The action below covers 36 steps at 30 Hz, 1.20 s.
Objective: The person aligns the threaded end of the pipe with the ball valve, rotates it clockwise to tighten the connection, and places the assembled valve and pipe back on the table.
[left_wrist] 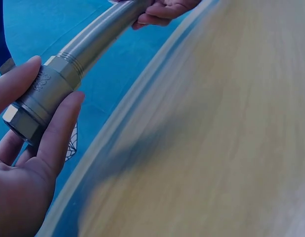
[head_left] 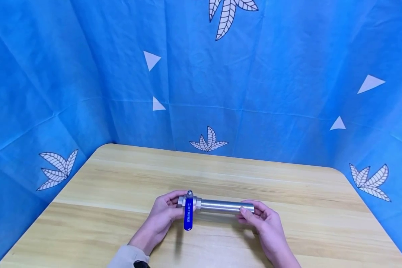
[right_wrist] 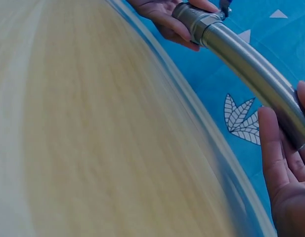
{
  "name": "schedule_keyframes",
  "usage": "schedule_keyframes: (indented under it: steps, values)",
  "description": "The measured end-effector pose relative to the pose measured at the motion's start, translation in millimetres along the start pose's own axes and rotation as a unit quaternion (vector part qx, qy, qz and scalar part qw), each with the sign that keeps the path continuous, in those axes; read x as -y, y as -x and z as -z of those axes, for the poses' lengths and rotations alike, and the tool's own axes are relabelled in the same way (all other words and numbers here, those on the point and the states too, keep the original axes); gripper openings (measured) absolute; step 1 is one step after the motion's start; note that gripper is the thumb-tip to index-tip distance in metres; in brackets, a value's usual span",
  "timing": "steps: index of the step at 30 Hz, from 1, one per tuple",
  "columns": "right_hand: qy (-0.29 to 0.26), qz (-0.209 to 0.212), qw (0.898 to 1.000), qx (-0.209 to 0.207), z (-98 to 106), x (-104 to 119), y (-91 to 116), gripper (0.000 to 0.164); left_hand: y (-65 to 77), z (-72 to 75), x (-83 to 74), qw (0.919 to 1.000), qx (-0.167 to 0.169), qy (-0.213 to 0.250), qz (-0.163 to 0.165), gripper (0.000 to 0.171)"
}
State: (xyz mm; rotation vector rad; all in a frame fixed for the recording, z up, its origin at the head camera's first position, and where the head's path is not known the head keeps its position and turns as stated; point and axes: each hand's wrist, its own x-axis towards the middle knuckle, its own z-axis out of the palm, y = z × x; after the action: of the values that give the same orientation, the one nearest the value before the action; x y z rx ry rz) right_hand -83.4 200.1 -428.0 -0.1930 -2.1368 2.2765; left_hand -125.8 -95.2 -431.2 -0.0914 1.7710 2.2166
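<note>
A steel ball valve [left_wrist: 43,94] with a blue lever handle [head_left: 188,216] is joined at its right end to a straight metal pipe [head_left: 217,206]. My left hand [head_left: 165,212] grips the valve body between thumb and fingers, and the hex end [left_wrist: 22,122] shows in the left wrist view. At the far end of the pipe, my right hand [head_left: 264,223] holds it between thumb and fingers. Valve and pipe lie level from left to right above the table, casting shadows on it. The lever hangs toward the near side.
The light wooden table [head_left: 127,178] has rounded far corners. A blue curtain [head_left: 201,74] with white leaf and triangle prints surrounds its back and sides. A pale sleeve [head_left: 128,257] covers the left forearm.
</note>
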Motion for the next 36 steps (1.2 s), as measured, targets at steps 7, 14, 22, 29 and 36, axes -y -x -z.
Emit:
schedule_keyframes:
  steps: [7,14,22,29,36]
  values:
    - [0.019,-0.008,1.0,0.009,-1.1,1.4,0.2,0.038,-1.2,2.4,0.0,0.9991,0.006,0.041,0.01,0.07]
    - [0.041,0.062,0.995,0.072,5.1,4.0,2.3,0.056,0.5,3.5,-4.1,0.9977,0.0,0.066,0.018,0.07]
    - [0.027,0.06,0.996,0.066,8.8,6.2,3.3,0.048,2.3,2.4,-7.1,0.9981,0.019,0.057,0.015,0.071]
    - [0.02,0.021,0.998,0.048,7.0,5.7,2.7,0.047,1.2,0.7,-7.3,0.9985,0.02,0.049,0.012,0.07]
    - [0.013,-0.002,0.999,0.037,3.3,3.7,0.9,0.041,3.0,0.3,-8.7,0.9985,0.031,0.046,0.0,0.07]
